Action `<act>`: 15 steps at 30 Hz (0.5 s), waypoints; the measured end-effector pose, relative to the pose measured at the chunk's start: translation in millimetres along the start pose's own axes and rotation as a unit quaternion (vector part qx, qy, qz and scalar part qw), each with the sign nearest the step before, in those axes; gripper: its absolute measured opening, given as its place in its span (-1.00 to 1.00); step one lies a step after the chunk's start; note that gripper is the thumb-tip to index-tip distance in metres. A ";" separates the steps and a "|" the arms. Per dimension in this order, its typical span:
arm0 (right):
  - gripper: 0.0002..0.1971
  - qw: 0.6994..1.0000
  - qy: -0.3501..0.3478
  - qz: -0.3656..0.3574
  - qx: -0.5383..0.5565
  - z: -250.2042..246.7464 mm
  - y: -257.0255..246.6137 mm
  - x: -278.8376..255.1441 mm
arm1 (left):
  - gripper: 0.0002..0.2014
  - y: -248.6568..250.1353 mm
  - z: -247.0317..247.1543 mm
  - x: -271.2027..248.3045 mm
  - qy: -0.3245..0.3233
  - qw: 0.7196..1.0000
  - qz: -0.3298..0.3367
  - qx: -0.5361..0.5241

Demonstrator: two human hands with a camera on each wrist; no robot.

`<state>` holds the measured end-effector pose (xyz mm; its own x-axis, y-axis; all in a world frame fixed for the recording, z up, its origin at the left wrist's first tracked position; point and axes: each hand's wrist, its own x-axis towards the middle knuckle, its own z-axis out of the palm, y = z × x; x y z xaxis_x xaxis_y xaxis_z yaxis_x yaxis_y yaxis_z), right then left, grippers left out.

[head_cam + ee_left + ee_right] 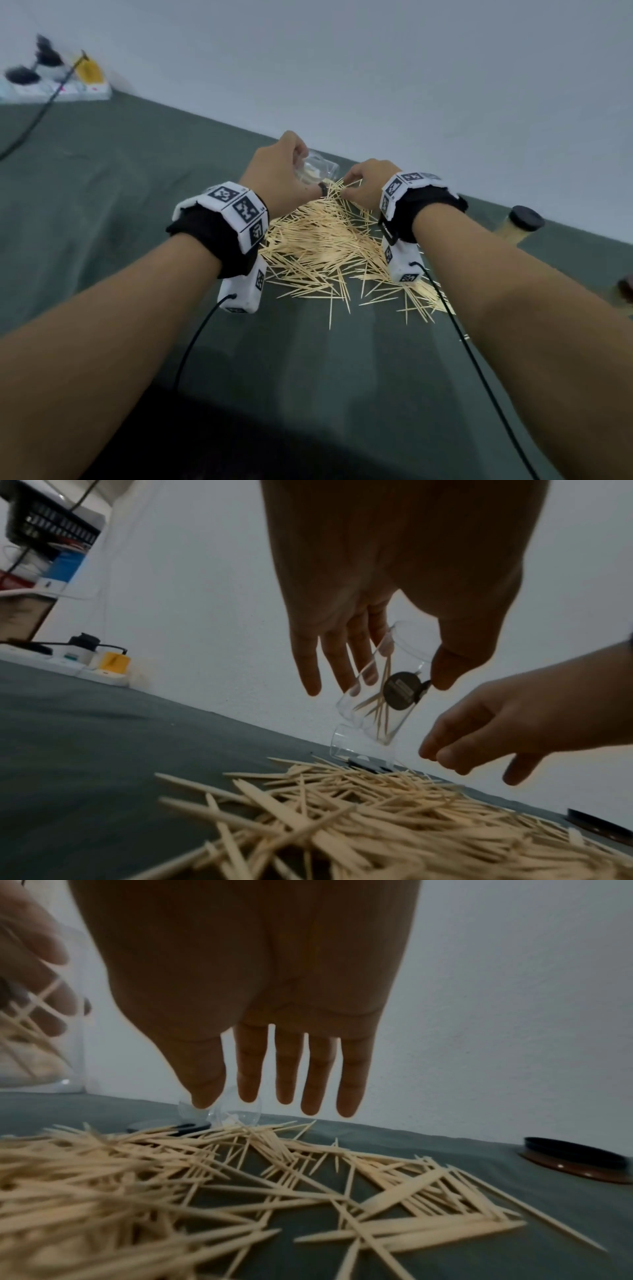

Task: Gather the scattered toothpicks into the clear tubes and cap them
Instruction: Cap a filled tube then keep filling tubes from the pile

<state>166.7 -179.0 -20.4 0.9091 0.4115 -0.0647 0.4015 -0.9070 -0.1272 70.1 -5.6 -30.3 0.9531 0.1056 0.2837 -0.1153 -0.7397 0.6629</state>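
A big heap of toothpicks (pixel 322 246) lies on the dark green cloth (pixel 120 205). My left hand (pixel 301 161) grips a clear tube (pixel 373 715) between fingers and thumb, tilted above the far end of the heap; several toothpicks stand inside it. A small black disc (pixel 401 691) shows by the thumb. My right hand (pixel 250 1096) hovers just right of the tube with straight fingers pointing down over the heap, holding nothing. Behind the heap another clear tube (pixel 226 1112) lies empty beside a black cap (pixel 171 1126).
A black-capped tube full of toothpicks (pixel 517 226) lies at the right by the wall, and another dark-capped one (pixel 625 291) sits at the far right edge. A white power strip with plugs (pixel 51 85) sits far left. A pale wall (pixel 376 68) runs right behind the heap.
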 end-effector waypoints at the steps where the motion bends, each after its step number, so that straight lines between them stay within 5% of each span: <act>1: -0.62 1.000 -0.008 0.002 -0.012 2.2 -0.2 7.7 | -0.52 -2.3 0.0 1.9 -0.001 1.000 -0.001 -0.001; 8: -0.33 0.994 -0.089 0.024 -0.051 13.6 6.7 43.1 | -0.54 -9.8 2.0 13.5 0.004 1.000 -0.011 -0.022; 15: -0.70 0.997 -0.073 -0.010 -0.006 15.0 15.4 36.8 | -0.55 -21.9 -2.0 17.4 -0.001 1.000 -0.031 -0.001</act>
<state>204.6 -176.4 -39.6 0.8752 0.4381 -0.2051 0.4220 -0.8988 -0.1189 88.7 13.7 -38.4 0.9587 0.1499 0.2416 -0.0573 -0.7304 0.6806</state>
